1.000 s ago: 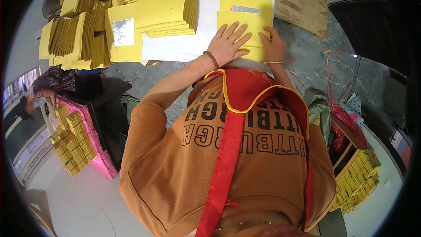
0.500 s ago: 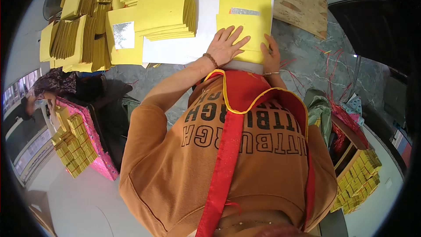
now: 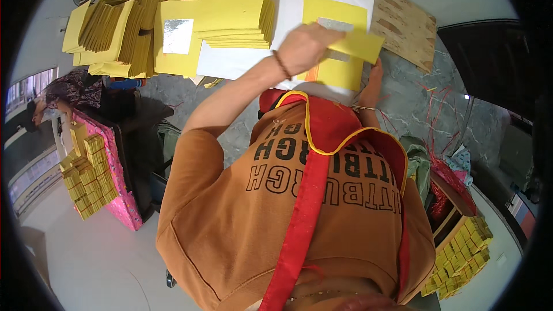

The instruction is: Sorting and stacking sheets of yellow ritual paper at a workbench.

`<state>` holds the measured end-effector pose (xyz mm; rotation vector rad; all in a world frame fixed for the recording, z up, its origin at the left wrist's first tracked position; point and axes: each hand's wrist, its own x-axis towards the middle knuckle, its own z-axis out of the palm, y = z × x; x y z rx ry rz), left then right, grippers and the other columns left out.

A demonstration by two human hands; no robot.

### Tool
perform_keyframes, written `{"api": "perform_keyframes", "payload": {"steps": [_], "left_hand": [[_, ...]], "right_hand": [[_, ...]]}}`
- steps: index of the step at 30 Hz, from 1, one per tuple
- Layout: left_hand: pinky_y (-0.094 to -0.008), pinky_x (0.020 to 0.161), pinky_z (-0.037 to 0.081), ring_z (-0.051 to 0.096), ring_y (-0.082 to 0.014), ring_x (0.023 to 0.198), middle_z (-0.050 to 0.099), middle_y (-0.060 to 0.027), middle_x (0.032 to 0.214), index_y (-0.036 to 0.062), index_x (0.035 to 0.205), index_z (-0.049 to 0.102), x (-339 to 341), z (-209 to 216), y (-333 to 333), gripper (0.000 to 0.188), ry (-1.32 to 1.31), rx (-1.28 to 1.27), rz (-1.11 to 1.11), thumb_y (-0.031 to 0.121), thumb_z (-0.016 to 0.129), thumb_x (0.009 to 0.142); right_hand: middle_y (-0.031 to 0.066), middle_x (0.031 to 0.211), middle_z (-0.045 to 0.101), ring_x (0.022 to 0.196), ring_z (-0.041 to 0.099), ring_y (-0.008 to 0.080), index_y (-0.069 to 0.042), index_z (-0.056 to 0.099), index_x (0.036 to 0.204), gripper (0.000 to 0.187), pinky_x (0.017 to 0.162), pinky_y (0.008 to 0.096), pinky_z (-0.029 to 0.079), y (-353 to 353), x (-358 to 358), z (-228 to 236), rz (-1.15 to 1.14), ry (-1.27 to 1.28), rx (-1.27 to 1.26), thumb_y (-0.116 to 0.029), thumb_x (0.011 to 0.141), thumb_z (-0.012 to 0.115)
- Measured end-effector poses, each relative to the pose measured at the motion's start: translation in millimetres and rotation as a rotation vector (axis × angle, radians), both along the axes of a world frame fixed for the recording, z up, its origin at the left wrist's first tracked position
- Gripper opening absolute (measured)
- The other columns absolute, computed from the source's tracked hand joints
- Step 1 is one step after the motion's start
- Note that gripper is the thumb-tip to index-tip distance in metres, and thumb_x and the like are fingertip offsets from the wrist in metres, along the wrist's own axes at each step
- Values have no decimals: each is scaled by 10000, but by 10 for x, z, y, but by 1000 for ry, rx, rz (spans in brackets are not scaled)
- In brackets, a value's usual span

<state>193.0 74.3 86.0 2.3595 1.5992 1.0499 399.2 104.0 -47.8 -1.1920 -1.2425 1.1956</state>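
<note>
At the table's near right, my left hand is closed, with its fingers at the left end of a folded yellow paper sheet. The folded sheet is raised at a tilt, its right end sticking out past the stack's edge. Beneath it lie flat yellow sheets with silver patches and an orange mark. My right hand is by the right edge of these sheets, below the raised one. Its fingers are mostly hidden, so its grip cannot be made out.
Folded yellow paper stacks cover the left of the white table. A single yellow sheet with a silver square lies beside them. A wooden board is at the right. Yellow bundles sit at left near another person.
Both hands lay on the folded yellow sheet before. Now my left hand has closed and the folded sheet is lifted and turned, showing silver patches underneath. The view has shifted slightly.
</note>
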Motion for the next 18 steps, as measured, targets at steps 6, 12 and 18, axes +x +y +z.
{"api": "perform_keyframes", "payload": {"steps": [6, 12, 18], "left_hand": [[-361, 755, 427, 556, -239, 894, 601, -46, 1038, 127, 1110, 563, -1203, 369, -251, 482, 235, 274, 265, -55, 478, 671], [-357, 833, 371, 514, -218, 970, 556, 2, 1123, 240, 1189, 502, -1745, -188, -682, 565, 539, -126, 501, -32, 492, 693], [-363, 859, 361, 483, -224, 1034, 524, -4, 1173, 264, 1221, 467, -1788, -249, -644, 594, 527, -121, 471, -33, 460, 706]], "right_hand": [[121, 1215, 441, 1107, 426, 216, -22, 449, 1214, 374, 931, 302, 328, -37, 74, -112, 76, -134, -112, -205, 888, 430], [122, 1167, 467, 1085, 440, 215, -33, 496, 1157, 335, 916, 303, 343, -16, 20, -58, 75, -135, -109, -139, 839, 503], [145, 1159, 466, 1089, 438, 270, -48, 537, 1104, 319, 938, 337, 329, -14, 11, 106, 167, -418, 136, -98, 789, 533]]}}
